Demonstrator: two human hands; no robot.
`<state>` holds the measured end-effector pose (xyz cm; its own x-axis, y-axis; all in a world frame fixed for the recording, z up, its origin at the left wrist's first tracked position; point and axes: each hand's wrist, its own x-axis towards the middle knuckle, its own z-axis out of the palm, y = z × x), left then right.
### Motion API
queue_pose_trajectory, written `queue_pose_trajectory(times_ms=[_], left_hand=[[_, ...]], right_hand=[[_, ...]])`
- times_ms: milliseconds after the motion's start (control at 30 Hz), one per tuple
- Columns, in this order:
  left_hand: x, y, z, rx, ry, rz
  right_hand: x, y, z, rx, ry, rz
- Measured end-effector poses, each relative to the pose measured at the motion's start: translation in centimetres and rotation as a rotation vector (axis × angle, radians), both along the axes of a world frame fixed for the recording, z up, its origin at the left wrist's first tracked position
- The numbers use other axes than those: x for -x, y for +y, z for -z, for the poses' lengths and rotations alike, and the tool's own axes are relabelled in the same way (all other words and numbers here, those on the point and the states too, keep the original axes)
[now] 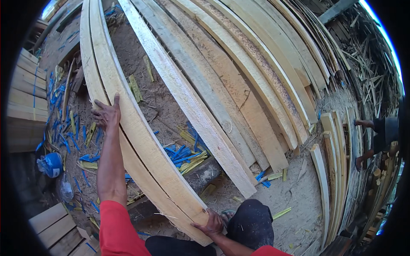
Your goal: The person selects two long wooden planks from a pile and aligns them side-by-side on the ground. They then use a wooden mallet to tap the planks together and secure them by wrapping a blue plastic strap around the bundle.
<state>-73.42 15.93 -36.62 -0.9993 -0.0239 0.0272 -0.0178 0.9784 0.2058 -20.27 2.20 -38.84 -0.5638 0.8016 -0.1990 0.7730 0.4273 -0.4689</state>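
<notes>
Two long sawn wooden planks lie side by side before me, a narrow dark gap between them. My left hand is partway along them. Its fingers bend at the outer edge of the left plank, while its thumb lies across the gap on the right plank. Down at the near end, my right hand grips the right plank's corner, with the thumb on the top face and the fingers at the side edge. Under the planks runs a dark round log. The undersides of both planks are hidden.
To the right, several rough boards lie in a row, with shorter timbers beyond. Blue strap scraps litter the dirt floor. Stacked planks and a blue roll are at left. Another person's legs show at far right.
</notes>
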Motion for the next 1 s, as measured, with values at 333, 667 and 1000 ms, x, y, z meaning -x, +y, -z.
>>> queue_pose_trajectory(times_ms=[333,667,1000], left_hand=[[0.7,-0.1,0.8,-0.034,-0.043,-0.048],[0.5,0.0,0.3,-0.096,-0.147,0.041],[2.2,-2.2,-4.2,-0.291,-0.540,0.042]], right_hand=[[14.4,12.8,-4.5,0.655,-0.367,0.059],[77.2,32.5,-8.8,-0.277,0.010,-0.940],[92.1,32.1,-5.2,-0.200,-0.031,-0.918]])
